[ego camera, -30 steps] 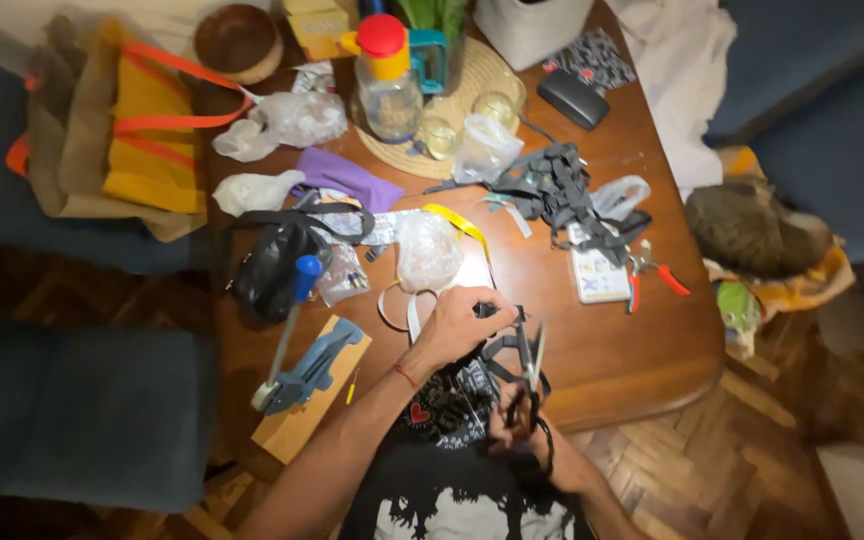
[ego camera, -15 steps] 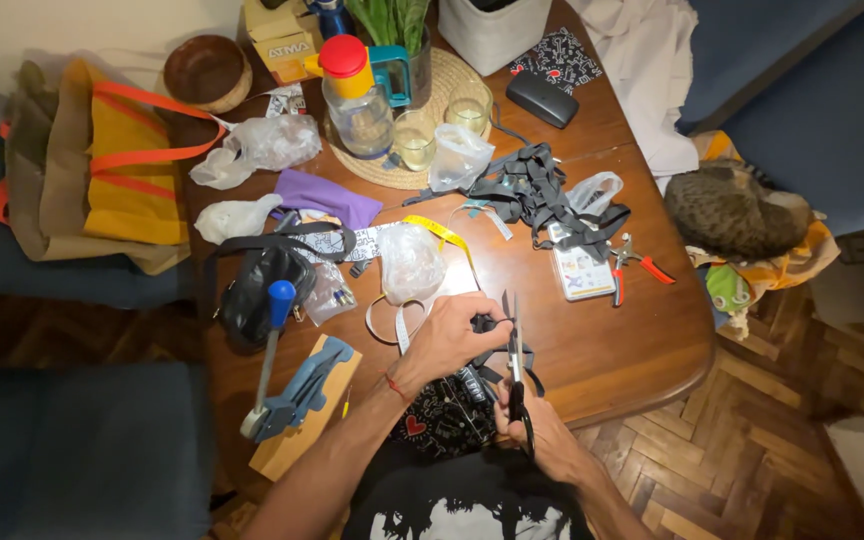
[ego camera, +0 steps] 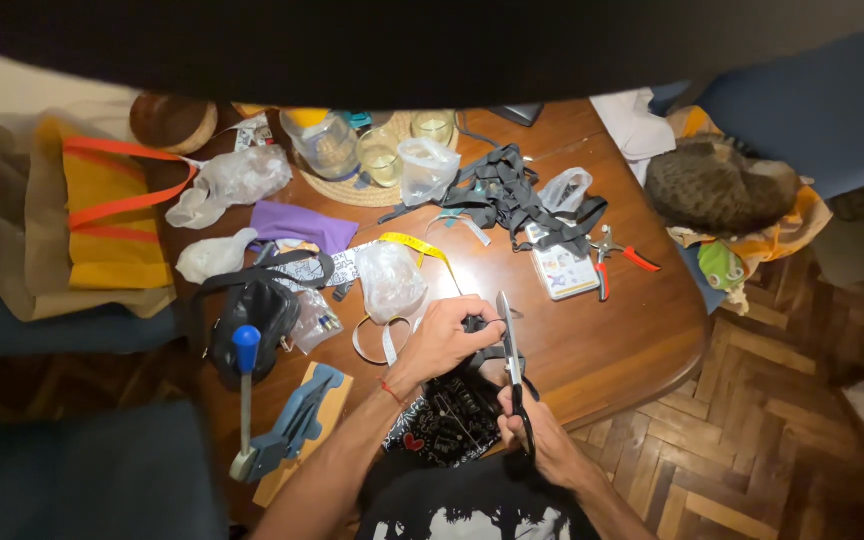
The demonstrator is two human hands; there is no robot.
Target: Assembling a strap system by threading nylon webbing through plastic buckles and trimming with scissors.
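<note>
A broad dark band blocks the top of my view, cutting off the far edge of the round wooden table (ego camera: 612,350) and the tops of the jars standing there. I cannot make out how the black strap piece (ego camera: 474,324) is shaped, because my left hand (ego camera: 442,340) covers most of it. The black patterned fabric (ego camera: 447,420) beneath my hands runs off the near table edge and is partly hidden by my forearms.

The steel scissors with black handles (ego camera: 510,370) lie at the near edge of the table, between my two hands. Their long axis runs almost straight away from me, the blade tips pointing toward the far side of the table and the handles toward my body. The blades look nearly closed, though I cannot tell whether they bite on anything.

My left hand comes in from the lower left, wrist bent, its fingers curled and pinching the strap piece just beside the blades. My right hand (ego camera: 542,440) sits lower, close to my chest, its fingers closed through and around the scissor handles, knuckles turned outward.
</note>
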